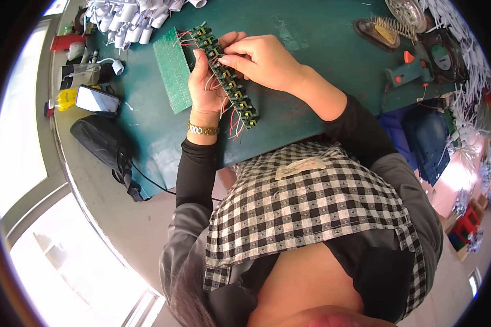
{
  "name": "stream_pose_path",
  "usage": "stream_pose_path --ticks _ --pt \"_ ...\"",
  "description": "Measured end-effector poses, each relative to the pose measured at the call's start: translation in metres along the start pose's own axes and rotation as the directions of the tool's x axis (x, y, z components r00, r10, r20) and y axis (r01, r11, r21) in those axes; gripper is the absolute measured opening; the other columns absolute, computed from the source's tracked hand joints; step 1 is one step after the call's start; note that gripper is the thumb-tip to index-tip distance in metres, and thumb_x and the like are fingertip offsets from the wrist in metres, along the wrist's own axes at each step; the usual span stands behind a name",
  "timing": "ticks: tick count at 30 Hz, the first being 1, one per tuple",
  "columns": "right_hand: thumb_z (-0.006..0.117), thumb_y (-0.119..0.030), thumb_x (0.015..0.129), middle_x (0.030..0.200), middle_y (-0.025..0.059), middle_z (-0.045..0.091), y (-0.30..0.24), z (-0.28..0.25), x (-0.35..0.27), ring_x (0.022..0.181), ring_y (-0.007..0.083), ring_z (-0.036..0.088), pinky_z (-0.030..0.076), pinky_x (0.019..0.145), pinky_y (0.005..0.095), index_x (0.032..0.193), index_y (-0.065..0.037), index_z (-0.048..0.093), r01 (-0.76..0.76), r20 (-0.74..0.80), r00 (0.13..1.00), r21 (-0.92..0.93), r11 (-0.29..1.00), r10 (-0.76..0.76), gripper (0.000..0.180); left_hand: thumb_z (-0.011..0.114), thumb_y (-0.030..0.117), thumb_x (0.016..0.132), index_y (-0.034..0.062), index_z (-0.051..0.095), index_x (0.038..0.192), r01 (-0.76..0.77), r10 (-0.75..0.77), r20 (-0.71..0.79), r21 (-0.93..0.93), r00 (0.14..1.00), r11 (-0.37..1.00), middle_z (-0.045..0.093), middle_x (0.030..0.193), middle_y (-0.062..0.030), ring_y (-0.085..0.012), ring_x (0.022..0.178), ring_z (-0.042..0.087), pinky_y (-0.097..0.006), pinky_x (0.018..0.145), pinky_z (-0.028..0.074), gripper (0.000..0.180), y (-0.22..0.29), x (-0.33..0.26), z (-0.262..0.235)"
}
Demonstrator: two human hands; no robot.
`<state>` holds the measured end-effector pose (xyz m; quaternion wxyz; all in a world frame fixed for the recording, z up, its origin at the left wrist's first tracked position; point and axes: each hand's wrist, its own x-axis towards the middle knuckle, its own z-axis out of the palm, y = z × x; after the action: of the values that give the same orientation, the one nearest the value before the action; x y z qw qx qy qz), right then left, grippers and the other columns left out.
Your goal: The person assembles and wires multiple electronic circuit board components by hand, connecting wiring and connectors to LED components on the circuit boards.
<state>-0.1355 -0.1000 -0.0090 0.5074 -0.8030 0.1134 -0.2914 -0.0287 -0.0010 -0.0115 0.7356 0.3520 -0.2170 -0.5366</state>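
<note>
My left hand (202,92) is closed around a strip of circuit boards (235,91) with a row of black-and-yellow components and thin red and white wires. The strip slants over the green work table. At its upper part, the thumb and index finger of my right hand (264,61) pinch together at one component; what lies between the fingertips is too small to tell. Some wires dangle loose from the strip's left side. Just left of my left hand lies a flat green circuit board panel (172,73), partly behind the wires.
White cylindrical parts (128,22) are piled at the far left. A phone (97,101), yellow bottle (66,100) and black pouch (99,139) lie along the left edge. At right are a glue gun (406,75), a coil-spring stand (393,27) and white cables (455,32).
</note>
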Motion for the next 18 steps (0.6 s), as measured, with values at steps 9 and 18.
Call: stream_pose_path --ticks 9,18 --pt "0.061 -0.009 0.08 0.069 0.0092 0.062 0.001 -0.006 0.004 0.055 0.0182 0.058 0.046 0.051 0.0281 0.083 -0.003 0.065 0.115 -0.206 0.956 -0.388 0.914 -0.208 0.008 0.036 0.05 0.095 -0.0022 0.057 0.104 0.064 0.016 -0.275 0.28 0.961 0.958 0.059 0.075 -0.0046 -0.0123 0.066 0.052 -0.025 0.061 0.043 0.057 -0.003 0.006 -0.006" --pt "0.061 -0.014 0.086 0.07 0.0017 0.06 -0.008 0.002 0.0 0.056 0.007 0.053 0.043 0.051 0.0207 0.09 0.0 0.062 -0.159 -0.139 0.96 0.439 0.884 0.242 0.014 0.036 0.05 0.094 0.0002 0.058 0.102 0.065 0.006 -0.235 0.293 0.972 0.954 0.063 0.082 -0.0076 -0.0163 0.072 0.059 -0.028 0.068 0.047 0.055 -0.011 0.005 -0.017"
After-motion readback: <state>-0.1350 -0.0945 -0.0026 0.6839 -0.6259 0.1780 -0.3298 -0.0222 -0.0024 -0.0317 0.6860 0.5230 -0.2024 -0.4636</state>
